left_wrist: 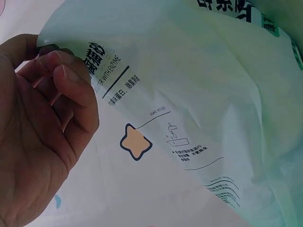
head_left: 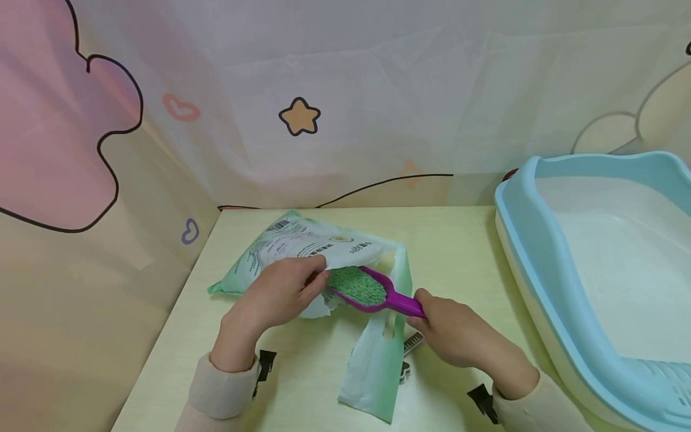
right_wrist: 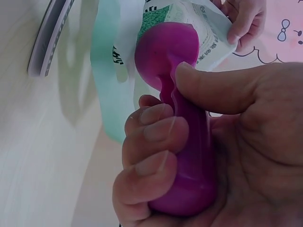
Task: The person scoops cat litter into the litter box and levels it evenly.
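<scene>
Evidently, the fingers point(right_wrist: 161, 130) of the R hand point(head_left: 453, 331) wrap a purple scoop's point(head_left: 405, 305) handle, thumb by its neck, while those of the L hand point(head_left: 285, 292) pinch the torn lip of a green-white bag point(head_left: 305, 239). From where I stand, the scoop's bowl sits at the bag's mouth, heaped w/ green pellets point(head_left: 358, 285), tip hidden. Best technique, IMO: bowl lvl, wrist steady, lip lifted clear, b/c sagging film could scrape pellets off & a tilt would prob. spill them. The torn flap point(head_left: 372, 372) under the scoop's neck is a likely snag. Farther out: pale table point(head_left: 459, 252); blue tray point(head_left: 564, 258) at R, well apart from the scoop.
</scene>
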{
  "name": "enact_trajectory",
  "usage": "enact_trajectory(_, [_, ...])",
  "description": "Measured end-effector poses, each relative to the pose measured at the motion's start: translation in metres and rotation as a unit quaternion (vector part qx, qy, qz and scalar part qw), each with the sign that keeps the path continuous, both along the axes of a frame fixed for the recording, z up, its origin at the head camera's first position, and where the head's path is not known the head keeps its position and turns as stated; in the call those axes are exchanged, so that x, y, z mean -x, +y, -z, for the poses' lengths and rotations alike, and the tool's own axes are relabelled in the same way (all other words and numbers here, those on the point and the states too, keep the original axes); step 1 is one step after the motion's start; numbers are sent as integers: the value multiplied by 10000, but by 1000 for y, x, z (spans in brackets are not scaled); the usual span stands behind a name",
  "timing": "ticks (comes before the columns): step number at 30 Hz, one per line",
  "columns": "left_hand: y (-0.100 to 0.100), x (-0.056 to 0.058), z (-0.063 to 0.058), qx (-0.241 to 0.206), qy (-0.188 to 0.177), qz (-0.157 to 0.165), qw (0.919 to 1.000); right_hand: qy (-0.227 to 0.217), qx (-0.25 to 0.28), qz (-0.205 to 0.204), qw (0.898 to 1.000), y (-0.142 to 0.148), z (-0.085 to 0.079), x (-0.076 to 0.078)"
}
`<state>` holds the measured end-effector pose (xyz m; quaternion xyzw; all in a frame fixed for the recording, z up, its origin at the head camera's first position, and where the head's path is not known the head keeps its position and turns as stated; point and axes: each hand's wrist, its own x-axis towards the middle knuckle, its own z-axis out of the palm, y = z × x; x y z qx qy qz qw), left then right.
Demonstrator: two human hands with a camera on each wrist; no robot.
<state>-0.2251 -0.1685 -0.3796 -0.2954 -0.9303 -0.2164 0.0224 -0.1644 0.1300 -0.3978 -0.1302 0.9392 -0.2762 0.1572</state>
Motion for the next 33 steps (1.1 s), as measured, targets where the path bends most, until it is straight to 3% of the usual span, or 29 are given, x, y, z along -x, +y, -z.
enact_trajectory(33, [0,2,0,151,-44,15,9999,322,-418,-21,9986,48,-3,-35])
